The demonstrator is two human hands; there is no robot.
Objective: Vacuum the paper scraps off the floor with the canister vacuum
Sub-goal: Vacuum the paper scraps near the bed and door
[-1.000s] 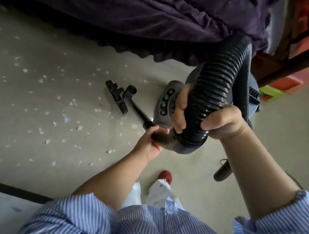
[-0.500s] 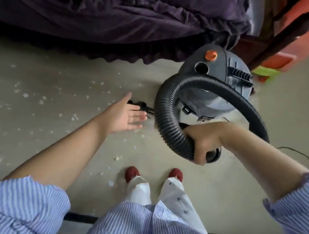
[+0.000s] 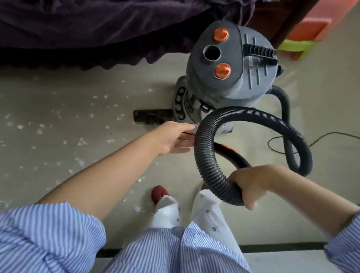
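Scene: a person in a striped blue shirt (image 3: 44, 240) stands on a pale floor (image 3: 40, 103), looking down at a grey canister vacuum (image 3: 227, 73).
Vacuum: upright at 12 o'clock from the person's feet, close to the edge of a purple bedspread (image 3: 100, 2); its top shows two orange knobs (image 3: 221, 34) and an open round port (image 3: 212, 53) between them.
Hose: a black ribbed hose (image 3: 203, 160) loops from behind the vacuum's 3 o'clock side, arcs over in front of the body and curves down to the right hand.
Right hand: the right hand (image 3: 252, 183) grips the hose near its lower bend, fingers curled round it, at 4 o'clock from the vacuum.
Left hand: the left hand (image 3: 175, 139) reaches out with fingers straight and loose, holding nothing, its tips just beside the hose loop at 9 o'clock of it.
Nozzle: a black floor nozzle (image 3: 150, 117) lies flat on the floor at 8 o'clock from the vacuum, just beyond the left hand.
Scraps: white paper scraps (image 3: 21, 125) are scattered over the floor from 9 to 7 o'clock of the vacuum, a few near the red shoe (image 3: 159, 193).
Cord: a thin black cord (image 3: 326, 138) trails on the floor at 3 o'clock.
Background: orange furniture (image 3: 312, 30) at 1 o'clock.
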